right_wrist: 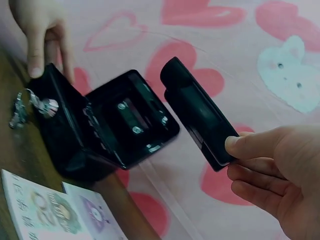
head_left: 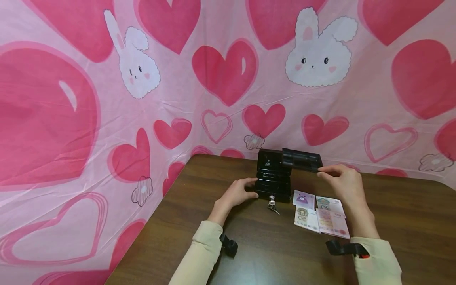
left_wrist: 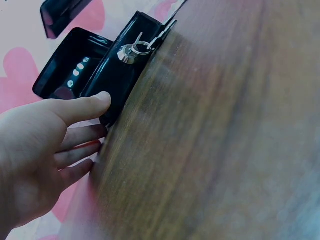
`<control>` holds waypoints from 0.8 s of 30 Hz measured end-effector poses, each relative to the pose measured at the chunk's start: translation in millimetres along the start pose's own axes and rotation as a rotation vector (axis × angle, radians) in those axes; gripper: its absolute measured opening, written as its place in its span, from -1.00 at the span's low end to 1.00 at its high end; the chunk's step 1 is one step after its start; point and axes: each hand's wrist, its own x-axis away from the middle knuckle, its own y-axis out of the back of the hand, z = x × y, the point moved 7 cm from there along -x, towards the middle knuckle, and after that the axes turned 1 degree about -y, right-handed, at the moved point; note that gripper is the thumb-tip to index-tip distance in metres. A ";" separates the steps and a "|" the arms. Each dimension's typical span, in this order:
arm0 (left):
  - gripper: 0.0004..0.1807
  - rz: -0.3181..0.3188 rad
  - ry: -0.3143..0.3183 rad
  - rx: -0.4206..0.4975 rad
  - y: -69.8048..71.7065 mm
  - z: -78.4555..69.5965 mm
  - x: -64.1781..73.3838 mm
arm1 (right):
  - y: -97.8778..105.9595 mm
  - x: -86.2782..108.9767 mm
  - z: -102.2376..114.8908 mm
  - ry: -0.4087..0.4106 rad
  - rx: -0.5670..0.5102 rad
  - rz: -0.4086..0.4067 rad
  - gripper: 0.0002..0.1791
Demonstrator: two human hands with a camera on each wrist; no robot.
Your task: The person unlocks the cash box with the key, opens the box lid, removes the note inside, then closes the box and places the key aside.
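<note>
A small black cash box (head_left: 273, 189) stands on the table with its lid (head_left: 268, 159) raised at the back. My left hand (head_left: 236, 193) holds the box at its left side, the thumb (left_wrist: 101, 102) on the front corner and the other fingers along the side. A key sits in the front lock, and a ring with another key (head_left: 274, 209) hangs from it. Up in the air, right of the lid, is a black coin tray (head_left: 303, 160). My right hand (head_left: 344, 184) pinches the tray's right end between thumb and fingers, tilting it in the right wrist view (right_wrist: 197, 115).
Several banknotes (head_left: 333, 223) lie in overlapping piles on the brown wooden table (head_left: 270, 253), just right of the box. A pink cloth (head_left: 221, 91) with hearts and rabbits hangs close behind the table and along its left side.
</note>
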 end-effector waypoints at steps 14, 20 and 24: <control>-0.35 -0.006 -0.004 -0.009 0.5 0.1 -1.3 | -34.8 3.0 23.7 0.067 -0.002 0.106 -0.81; -0.31 -0.006 -0.001 -0.003 0.8 -0.1 -0.4 | -51.2 4.8 26.1 0.086 -0.006 0.141 -0.86; -0.29 -0.005 -0.002 -0.003 1.0 -0.7 -0.5 | -61.7 5.9 25.5 0.089 -0.007 0.167 -0.87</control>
